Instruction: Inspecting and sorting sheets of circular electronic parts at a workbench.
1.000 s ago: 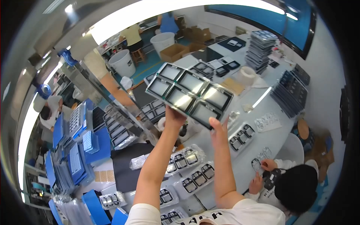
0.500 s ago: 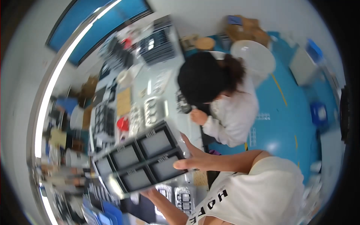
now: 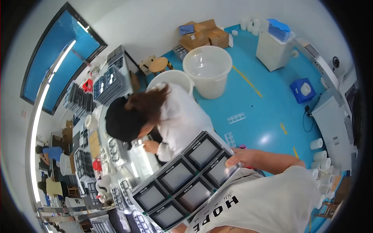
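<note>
A flat rectangular tray (image 3: 193, 171) of black-framed, greyish panels is held tilted in front of my torso. My right hand (image 3: 237, 157) grips its upper right end, thumb over the top face and the other fingers hidden below. At the lower edge of the head view, a small part of my left hand (image 3: 181, 228) shows under the tray's near side. It supports the tray there, and its fingers are hidden. The panels sit in two rows with dark bars between them.
A co-worker in a black cap (image 3: 121, 118) bends over the long workbench (image 3: 140, 159) just beyond the tray. Stacks of black frames (image 3: 108, 83) stand farther along it. White bins (image 3: 208, 73), a wooden stool (image 3: 160, 65) and cardboard boxes (image 3: 202, 35) stand on the blue floor (image 3: 252, 112).
My view has swung to the right, bringing more blue floor into sight. The tray has come away from over the bench and closer to my torso, still in both hands.
</note>
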A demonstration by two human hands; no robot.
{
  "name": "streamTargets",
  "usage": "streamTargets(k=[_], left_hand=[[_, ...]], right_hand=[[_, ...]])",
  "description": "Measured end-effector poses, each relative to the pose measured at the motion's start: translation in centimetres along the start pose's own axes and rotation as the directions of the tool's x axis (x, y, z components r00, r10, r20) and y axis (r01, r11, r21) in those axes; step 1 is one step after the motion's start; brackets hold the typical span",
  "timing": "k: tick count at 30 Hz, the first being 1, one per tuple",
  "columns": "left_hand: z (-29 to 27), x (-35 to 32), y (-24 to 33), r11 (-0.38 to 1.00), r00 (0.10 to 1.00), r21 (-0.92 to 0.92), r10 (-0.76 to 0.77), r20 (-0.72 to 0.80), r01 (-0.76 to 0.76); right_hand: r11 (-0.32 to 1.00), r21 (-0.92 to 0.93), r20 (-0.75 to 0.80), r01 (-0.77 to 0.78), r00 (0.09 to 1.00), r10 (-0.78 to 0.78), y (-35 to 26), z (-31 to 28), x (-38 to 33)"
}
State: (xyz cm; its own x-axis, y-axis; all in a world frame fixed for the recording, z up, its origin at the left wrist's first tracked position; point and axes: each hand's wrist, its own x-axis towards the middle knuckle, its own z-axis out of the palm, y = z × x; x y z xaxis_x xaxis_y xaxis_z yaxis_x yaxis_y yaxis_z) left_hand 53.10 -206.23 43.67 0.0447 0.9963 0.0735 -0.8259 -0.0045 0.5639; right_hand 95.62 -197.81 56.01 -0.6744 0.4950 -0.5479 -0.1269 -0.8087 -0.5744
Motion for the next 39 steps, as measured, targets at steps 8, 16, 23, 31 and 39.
streamTargets(k=[8,16,23,31,39], left_hand=[[12.9,16.1,-31.4,0.965,0.979,0.168,-0.206,0.004,0.202],[23.0,32.5,-51.4,0.844,0.907,0.338,-0.412,-0.09,0.417],[27.0,53.3,-63.8,0.827,0.84,0.177,-0.543,0.005,0.534],[25.5,89.9,-77.6,0.718,0.649,0.107,-0.541,-0.535,0.687],[24.6,121.2,-86.1,0.692,0.641,0.045,-0.64,-0.423,0.72]], right_hand=[[0.976,0.17,-0.177,0.133,0.979,-0.103,-6.1,-35.3,-14.2],[0.877,0.32,-0.258,0.359,0.923,-0.285,-17.2,-60.5,-22.3],[0.857,0.244,-0.359,0.454,0.863,-0.355,-32.6,-75.5,-18.3],[0.925,0.075,-0.346,0.373,0.88,-0.326,-56.4,-94.7,-2.8],[0.961,0.017,-0.43,0.276,0.87,-0.242,-84.3,-113.1,7.6]])
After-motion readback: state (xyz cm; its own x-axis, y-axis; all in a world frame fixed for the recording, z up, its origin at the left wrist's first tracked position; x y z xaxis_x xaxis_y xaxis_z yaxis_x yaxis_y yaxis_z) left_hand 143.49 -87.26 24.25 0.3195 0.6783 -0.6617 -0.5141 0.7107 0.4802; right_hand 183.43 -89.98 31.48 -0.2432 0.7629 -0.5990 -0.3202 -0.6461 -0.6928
